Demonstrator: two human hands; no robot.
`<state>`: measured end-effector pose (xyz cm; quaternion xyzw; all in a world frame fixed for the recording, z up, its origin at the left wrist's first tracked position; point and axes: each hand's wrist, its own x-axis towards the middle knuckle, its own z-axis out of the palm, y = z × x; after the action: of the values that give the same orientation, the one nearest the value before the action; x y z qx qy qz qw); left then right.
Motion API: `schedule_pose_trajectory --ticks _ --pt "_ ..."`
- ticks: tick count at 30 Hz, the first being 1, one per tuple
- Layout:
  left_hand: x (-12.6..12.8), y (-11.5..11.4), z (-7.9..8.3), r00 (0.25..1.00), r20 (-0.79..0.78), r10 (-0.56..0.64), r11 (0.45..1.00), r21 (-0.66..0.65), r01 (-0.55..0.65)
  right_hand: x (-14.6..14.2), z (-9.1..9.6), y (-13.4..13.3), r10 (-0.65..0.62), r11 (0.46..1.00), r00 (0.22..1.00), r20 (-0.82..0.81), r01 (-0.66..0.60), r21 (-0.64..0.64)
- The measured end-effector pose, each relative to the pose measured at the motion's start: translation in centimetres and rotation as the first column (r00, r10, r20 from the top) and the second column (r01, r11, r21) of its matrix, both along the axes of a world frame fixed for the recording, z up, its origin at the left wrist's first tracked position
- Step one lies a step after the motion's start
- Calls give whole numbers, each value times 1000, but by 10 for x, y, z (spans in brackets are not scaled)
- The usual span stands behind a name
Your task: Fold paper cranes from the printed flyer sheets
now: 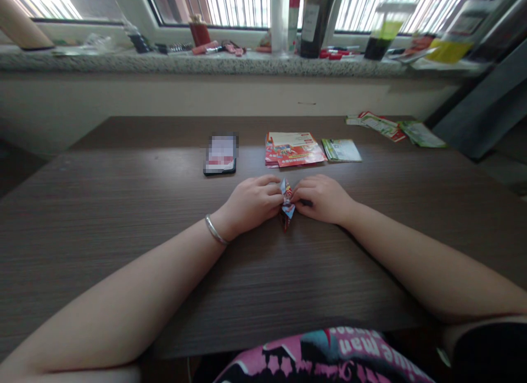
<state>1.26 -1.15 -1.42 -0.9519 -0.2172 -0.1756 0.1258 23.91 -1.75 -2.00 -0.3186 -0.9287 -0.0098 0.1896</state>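
Between my two hands, just above or on the table, is a small folded paper piece (287, 210) with pointed ends, printed in red, light blue and yellow. My left hand (257, 203), with a silver bangle at the wrist, pinches its left side. From the other side, the fingertips of my right hand (323, 197) close on the paper. A stack of red and white printed leaflets (294, 150) lies just beyond my hands. Beside that stack sits a smaller pile of green and white paper slips (341, 150).
A phone (221, 154) lies left of the leaflets on the brown table (135, 218). More printed papers (382, 125) are at the far right. Behind the table, a granite windowsill (164, 63) carries bottles, a dark container (316, 23), pens and small clutter.
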Motion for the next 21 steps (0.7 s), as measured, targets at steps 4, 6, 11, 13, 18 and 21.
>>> schedule_pose_trajectory --ticks 4,6,11,13,18,21 --pt "0 1 1 999 38 -8 1000 -2 8 0 2 -2 -9 999 998 64 6 47" --pt "1 1 0 999 40 3 1000 -13 -2 -1 2 -2 -13 997 995 94 7 72" --pt "1 0 -1 996 33 85 996 -37 -83 -2 2 -4 -31 992 990 139 14 122" --pt "2 -2 -1 995 24 99 994 -41 -98 -3 2 -5 -38 992 990 136 21 126" --pt "5 -4 1 992 11 129 988 -85 -127 -6 3 -4 -61 995 992 112 52 87" --pt "6 -1 -1 984 56 166 972 -177 -154 -9 3 -3 -75 997 994 82 72 38"
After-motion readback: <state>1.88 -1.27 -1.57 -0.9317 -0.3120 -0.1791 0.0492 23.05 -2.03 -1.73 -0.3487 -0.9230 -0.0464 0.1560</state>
